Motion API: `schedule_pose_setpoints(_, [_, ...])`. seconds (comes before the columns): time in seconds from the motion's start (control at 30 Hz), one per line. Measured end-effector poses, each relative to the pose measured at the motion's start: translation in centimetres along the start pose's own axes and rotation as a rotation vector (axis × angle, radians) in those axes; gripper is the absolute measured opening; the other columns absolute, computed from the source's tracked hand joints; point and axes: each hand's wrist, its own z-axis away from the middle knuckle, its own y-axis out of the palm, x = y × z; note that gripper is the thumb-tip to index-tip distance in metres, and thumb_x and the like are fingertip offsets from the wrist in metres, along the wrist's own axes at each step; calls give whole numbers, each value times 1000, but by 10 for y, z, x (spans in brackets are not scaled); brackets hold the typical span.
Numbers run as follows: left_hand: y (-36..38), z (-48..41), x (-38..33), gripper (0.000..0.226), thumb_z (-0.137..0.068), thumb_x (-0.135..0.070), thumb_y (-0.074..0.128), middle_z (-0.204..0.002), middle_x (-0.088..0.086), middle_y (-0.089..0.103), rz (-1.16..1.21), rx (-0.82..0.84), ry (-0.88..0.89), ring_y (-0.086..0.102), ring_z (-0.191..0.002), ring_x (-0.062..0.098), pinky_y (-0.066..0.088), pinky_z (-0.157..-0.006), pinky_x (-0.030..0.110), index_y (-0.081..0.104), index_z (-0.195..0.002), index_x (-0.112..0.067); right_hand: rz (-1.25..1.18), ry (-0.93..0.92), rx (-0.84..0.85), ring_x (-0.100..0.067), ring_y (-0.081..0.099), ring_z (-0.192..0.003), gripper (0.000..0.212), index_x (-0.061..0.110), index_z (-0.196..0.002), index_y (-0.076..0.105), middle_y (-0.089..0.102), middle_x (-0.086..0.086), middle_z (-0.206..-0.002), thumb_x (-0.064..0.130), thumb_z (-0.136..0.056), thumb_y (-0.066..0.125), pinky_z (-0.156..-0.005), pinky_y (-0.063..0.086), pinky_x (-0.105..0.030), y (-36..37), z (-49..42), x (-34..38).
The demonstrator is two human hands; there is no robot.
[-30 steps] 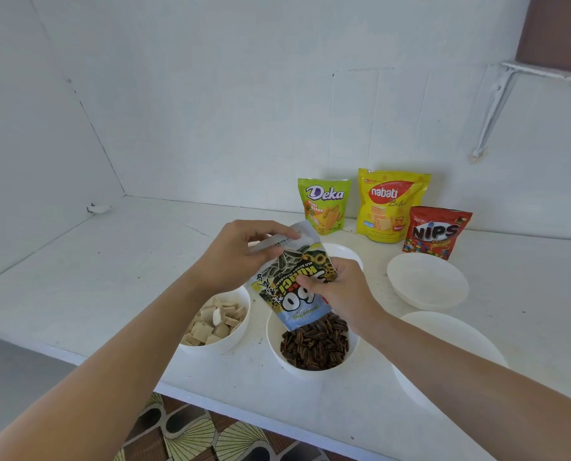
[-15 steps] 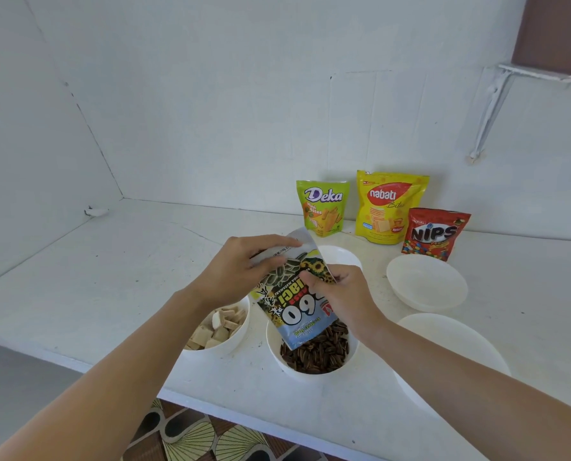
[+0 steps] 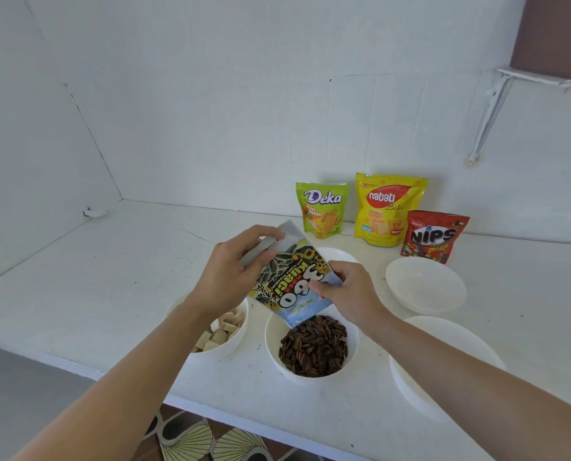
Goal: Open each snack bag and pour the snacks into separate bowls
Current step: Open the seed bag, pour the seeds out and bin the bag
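I hold a sunflower seed bag (image 3: 290, 284) upside down, its open mouth just above a white bowl (image 3: 274, 341) filled with dark striped seeds (image 3: 314, 347). My left hand (image 3: 230, 274) grips the bag's upper left side. My right hand (image 3: 350, 291) pinches its right edge. Left of that bowl, another white bowl (image 3: 240, 331) holds pale square snacks, partly hidden by my left wrist. Three sealed bags stand at the back: green Deka (image 3: 322, 209), yellow Nabati (image 3: 387, 209), red Nips (image 3: 432, 236).
Two bare white bowls sit at the right, one further back (image 3: 425, 289) and one near the table's front edge (image 3: 443, 367). A third white bowl's rim (image 3: 342, 254) shows behind the seed bag. White walls enclose the table at left and back. Patterned floor lies below the front edge.
The upturned bag has dropped a little toward the seed bowl, and both hands moved with it. The view has shifted slightly.
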Motion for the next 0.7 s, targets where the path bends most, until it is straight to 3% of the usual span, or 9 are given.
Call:
schedule_pose_setpoints(0.1, [-8,-2,-4,37,-99,-10,62,-95,1,72,-9,94,-52,74,-86,20,62,-62,36,55,-127,-32,-107,44,-39,-19,61,-69,18,2,-78,68,70,-13,-76,15,-82,79,-67,50,-38,2,1,0])
schedule_pose_setpoints(0.2, [-16,0,-6,53,-98,-5,62,-100,7,66,1,153,-142,76,-85,17,59,-59,26,43,-132,-40,-377,175,-115,-32,70,-83,20,-8,-90,67,72,-24,-91,3,-80,80,-80,57,-49,1,0,1])
schedule_pose_setpoints(0.3, [-18,6,-4,60,-99,-4,59,-107,3,69,41,187,-212,77,-86,18,63,-63,32,38,-136,-45,-501,264,-150,-36,71,-96,20,-1,-103,69,75,-19,-102,6,-85,76,-84,59,-47,4,-3,5])
schedule_pose_setpoints(0.47, [-19,13,5,47,-100,-2,57,-111,-1,69,142,3,-323,77,-88,25,64,-67,51,48,-126,-40,-573,342,-52,-32,72,-98,15,9,-107,67,75,-13,-108,16,-94,67,-84,59,-47,16,-2,15])
schedule_pose_setpoints(0.6, [-24,16,11,50,-99,3,55,-114,-1,68,206,-141,-401,76,-89,25,64,-68,51,48,-125,-38,-539,404,81,-28,69,-91,23,15,-119,65,73,-11,-110,11,-96,63,-72,58,-43,32,1,23])
schedule_pose_setpoints(0.7, [-30,19,19,48,-95,5,60,-112,6,68,205,-175,-477,76,-86,23,65,-68,47,49,-121,-33,-569,420,-28,-28,70,-86,22,7,-114,64,73,-14,-106,8,-92,68,-69,59,-42,39,-2,27])
